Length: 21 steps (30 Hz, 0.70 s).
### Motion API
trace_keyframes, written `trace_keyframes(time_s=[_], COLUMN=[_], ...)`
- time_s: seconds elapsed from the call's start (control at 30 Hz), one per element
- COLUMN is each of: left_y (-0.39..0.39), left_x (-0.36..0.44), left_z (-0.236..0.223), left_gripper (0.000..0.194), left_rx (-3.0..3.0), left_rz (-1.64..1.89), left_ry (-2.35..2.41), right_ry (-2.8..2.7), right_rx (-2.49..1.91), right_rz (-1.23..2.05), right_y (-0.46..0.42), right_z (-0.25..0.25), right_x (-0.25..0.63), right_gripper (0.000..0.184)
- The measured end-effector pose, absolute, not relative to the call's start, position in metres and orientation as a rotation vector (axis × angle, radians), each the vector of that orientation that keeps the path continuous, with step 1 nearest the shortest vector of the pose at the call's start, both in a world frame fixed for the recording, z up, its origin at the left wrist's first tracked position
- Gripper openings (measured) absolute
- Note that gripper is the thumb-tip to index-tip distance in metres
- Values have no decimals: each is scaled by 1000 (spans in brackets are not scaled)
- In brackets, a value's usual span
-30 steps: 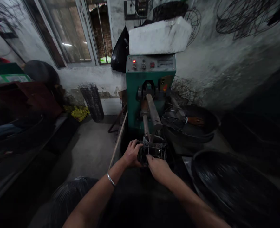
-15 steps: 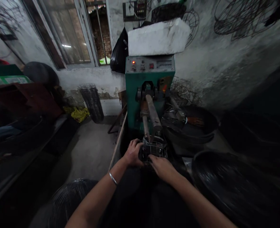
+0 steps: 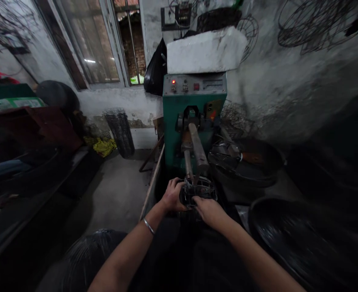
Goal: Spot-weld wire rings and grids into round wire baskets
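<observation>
A small round wire basket [image 3: 207, 189] is between my hands at the tips of the machine's two metal arms. My left hand [image 3: 173, 196] grips its left side, thumb below and fingers over the rim. On the near side, my right hand [image 3: 208, 209] has its fingers closed on the wires. The thick upper arm [image 3: 198, 148] of a green spot welder [image 3: 174, 111] points toward me, and its pointed tip reaches down to the basket. A thinner lower arm [image 3: 187, 162] runs beneath it. Dark surroundings hide the basket's underside.
A red light [image 3: 173, 82] glows on the welder's panel. To the right are a dark pan [image 3: 264, 174] with tools in it and a large black basin [image 3: 288, 239]. A wire mesh roll [image 3: 120, 132] leans by the wall. A board edge [image 3: 152, 184] stands left of my hands.
The wire basket has turned and tilted between my hands, so more of its rim and inside shows. Both hands stay on it. The whole view has shifted slightly.
</observation>
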<state>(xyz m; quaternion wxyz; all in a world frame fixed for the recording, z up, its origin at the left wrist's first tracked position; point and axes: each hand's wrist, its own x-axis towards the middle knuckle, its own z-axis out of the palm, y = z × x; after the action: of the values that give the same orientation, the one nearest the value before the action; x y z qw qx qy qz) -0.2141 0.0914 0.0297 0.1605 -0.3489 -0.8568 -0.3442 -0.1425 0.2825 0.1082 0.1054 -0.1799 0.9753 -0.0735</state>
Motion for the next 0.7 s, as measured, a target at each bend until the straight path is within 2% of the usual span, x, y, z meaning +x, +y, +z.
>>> trace_keyframes(time_s=[0.1,0.3,0.7], left_y=[91,93,101], left_x=[-215,-230,-245], left_z=[30,30,39], left_gripper=[103,105,99], left_rx=[-1006,-937,-904], left_rz=[-1034,-1030,-1099], left_ry=[-2452,-2570,-2522], right_ry=[2889,2951,3054], right_rx=[-521,-450,-397], right_rz=[-248,-332,-416], right_y=[283,281,305], right_z=[114,122,102], right_x=[-141,-122,-98], right_gripper=[28,42,33])
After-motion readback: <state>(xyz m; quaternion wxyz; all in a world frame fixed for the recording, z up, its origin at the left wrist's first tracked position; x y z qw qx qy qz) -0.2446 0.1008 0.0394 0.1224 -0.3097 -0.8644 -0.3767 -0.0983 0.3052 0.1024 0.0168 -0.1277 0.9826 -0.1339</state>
